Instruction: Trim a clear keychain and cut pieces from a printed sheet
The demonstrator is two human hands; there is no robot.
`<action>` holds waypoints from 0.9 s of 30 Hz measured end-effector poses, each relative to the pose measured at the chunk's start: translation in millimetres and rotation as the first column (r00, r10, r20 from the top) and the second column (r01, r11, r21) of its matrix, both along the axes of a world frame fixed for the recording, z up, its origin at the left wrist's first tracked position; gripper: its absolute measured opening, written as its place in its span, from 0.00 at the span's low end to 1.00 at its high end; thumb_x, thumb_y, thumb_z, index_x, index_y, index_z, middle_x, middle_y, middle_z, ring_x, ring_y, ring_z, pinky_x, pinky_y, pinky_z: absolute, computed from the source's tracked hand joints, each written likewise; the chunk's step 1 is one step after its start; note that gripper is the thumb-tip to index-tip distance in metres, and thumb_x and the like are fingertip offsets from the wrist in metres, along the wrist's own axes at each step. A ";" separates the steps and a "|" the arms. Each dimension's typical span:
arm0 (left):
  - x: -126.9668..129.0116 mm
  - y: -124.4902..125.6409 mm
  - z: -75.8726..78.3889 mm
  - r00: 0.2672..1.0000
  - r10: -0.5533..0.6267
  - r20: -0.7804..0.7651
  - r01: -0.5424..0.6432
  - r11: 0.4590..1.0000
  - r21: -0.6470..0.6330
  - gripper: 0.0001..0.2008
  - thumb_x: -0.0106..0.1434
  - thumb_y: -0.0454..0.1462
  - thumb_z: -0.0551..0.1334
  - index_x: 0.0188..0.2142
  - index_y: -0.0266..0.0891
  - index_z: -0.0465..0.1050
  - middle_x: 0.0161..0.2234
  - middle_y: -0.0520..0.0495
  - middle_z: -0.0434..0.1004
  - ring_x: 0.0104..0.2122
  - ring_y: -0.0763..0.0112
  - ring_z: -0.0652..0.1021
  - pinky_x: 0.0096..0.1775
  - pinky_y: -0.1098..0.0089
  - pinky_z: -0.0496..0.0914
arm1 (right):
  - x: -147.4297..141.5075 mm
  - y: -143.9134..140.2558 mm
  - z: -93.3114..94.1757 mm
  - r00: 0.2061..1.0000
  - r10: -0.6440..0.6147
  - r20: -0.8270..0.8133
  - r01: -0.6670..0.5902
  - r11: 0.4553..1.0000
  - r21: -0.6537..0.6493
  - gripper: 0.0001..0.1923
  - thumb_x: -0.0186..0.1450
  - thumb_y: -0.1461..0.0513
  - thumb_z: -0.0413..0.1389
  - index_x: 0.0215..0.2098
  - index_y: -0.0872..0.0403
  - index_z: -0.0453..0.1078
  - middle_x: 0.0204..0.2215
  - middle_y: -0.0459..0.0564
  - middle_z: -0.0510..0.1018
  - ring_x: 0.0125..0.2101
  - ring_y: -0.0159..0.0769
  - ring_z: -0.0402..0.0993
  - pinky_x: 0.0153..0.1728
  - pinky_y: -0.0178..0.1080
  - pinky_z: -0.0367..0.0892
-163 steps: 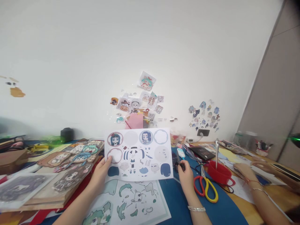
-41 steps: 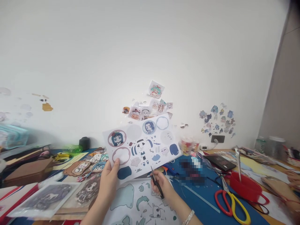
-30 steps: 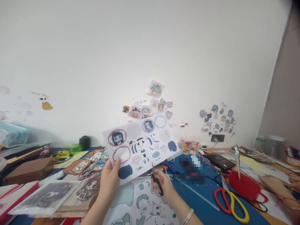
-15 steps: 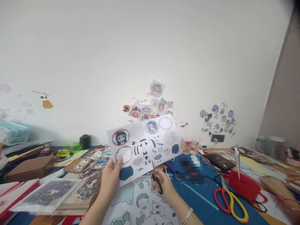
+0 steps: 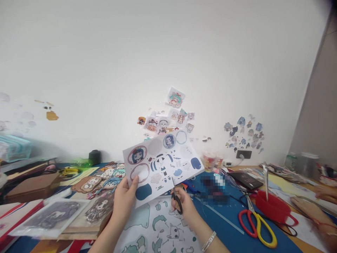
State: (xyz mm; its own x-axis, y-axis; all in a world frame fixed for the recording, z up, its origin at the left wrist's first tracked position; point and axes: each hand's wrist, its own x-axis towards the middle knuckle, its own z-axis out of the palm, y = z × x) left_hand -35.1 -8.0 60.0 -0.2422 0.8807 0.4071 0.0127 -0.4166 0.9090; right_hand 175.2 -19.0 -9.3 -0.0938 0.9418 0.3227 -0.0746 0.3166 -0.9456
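My left hand [image 5: 125, 193] pinches the lower left edge of a white printed sheet [image 5: 160, 193], thumb on the front. Printed on it are two cartoon heads in ovals, empty oval rings and small dark blue and grey shapes. My right hand [image 5: 185, 203] grips small black-handled scissors [image 5: 177, 202]. Their blades point up at the sheet's lower edge, where a cut shows and the paper on the right bends away. Below the sheet lies another paper [image 5: 163, 228] printed with green shapes and a white animal figure.
Red-and-yellow scissors [image 5: 256, 225] and a red cup [image 5: 275, 209] with a metal handle sit at right. Plastic-wrapped pieces [image 5: 55, 216], cartoon cutouts [image 5: 91, 184] and a brown box [image 5: 34, 188] lie at left. Another person's hand [image 5: 325, 193] shows at far right. Stickers [image 5: 163, 123] cover parts of the wall.
The right part of the sheet has bent and dropped slightly around the cut. The scissors have shifted a little to the right, while my left hand keeps its grip.
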 end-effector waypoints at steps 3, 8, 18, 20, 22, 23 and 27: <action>0.4 -1.4 1.8 0.998 -0.039 0.042 0.040 0.999 -0.022 0.22 0.49 0.52 0.61 0.37 0.38 0.70 0.36 0.44 0.78 0.38 0.58 0.75 0.36 0.65 0.68 | 1.1 -0.4 0.4 1.000 -0.021 -0.008 0.021 1.000 0.002 0.27 0.40 0.48 0.64 0.30 0.52 0.59 0.13 0.37 0.63 0.13 0.28 0.61 0.18 0.33 0.58; 1.1 -7.0 9.5 0.995 -0.095 0.016 0.096 0.990 -0.099 0.23 0.46 0.50 0.63 0.38 0.38 0.71 0.34 0.44 0.78 0.33 0.58 0.76 0.34 0.64 0.69 | 2.2 0.4 -0.5 0.996 -0.085 -0.028 0.085 0.996 0.032 0.23 0.43 0.52 0.65 0.30 0.51 0.60 0.14 0.37 0.65 0.14 0.29 0.62 0.19 0.33 0.59; -6.6 -5.2 10.0 0.950 0.240 -0.198 -0.238 0.971 0.037 0.15 0.51 0.49 0.58 0.34 0.42 0.69 0.35 0.47 0.77 0.38 0.57 0.73 0.37 0.66 0.65 | 5.9 -14.1 11.2 0.992 0.124 0.035 -0.125 0.992 0.024 0.24 0.48 0.49 0.61 0.34 0.54 0.61 0.14 0.39 0.67 0.16 0.28 0.64 0.21 0.33 0.61; -8.5 -5.0 11.1 0.942 0.280 -0.183 -0.281 0.959 0.022 0.16 0.51 0.49 0.58 0.34 0.42 0.69 0.33 0.47 0.76 0.36 0.57 0.73 0.37 0.65 0.65 | 7.2 -18.6 15.5 0.987 0.159 0.023 -0.159 0.986 0.038 0.24 0.48 0.47 0.61 0.34 0.54 0.61 0.14 0.40 0.68 0.16 0.28 0.64 0.21 0.32 0.60; -9.5 -5.4 12.7 0.939 0.296 -0.174 -0.300 0.954 0.008 0.17 0.51 0.49 0.58 0.35 0.41 0.69 0.32 0.47 0.76 0.35 0.57 0.74 0.36 0.65 0.65 | 7.7 -22.6 19.5 0.981 0.196 0.015 -0.196 0.980 0.044 0.25 0.48 0.46 0.60 0.34 0.55 0.61 0.15 0.41 0.70 0.15 0.27 0.63 0.20 0.32 0.59; -9.7 -5.6 13.4 0.941 0.294 -0.169 -0.299 0.954 -0.006 0.17 0.51 0.50 0.58 0.35 0.41 0.69 0.32 0.47 0.76 0.34 0.57 0.74 0.35 0.65 0.65 | 7.6 -24.4 21.2 0.977 0.215 0.007 -0.215 0.976 0.041 0.26 0.49 0.45 0.60 0.33 0.55 0.61 0.15 0.42 0.70 0.15 0.27 0.62 0.19 0.32 0.58; -8.4 -5.9 14.3 0.950 0.263 -0.166 -0.272 0.962 -0.033 0.18 0.50 0.50 0.58 0.34 0.41 0.69 0.32 0.46 0.76 0.34 0.56 0.74 0.35 0.64 0.66 | 6.5 -29.0 25.0 0.958 0.285 -0.039 -0.285 0.958 0.007 0.25 0.51 0.46 0.59 0.33 0.57 0.62 0.15 0.43 0.71 0.15 0.27 0.62 0.19 0.31 0.57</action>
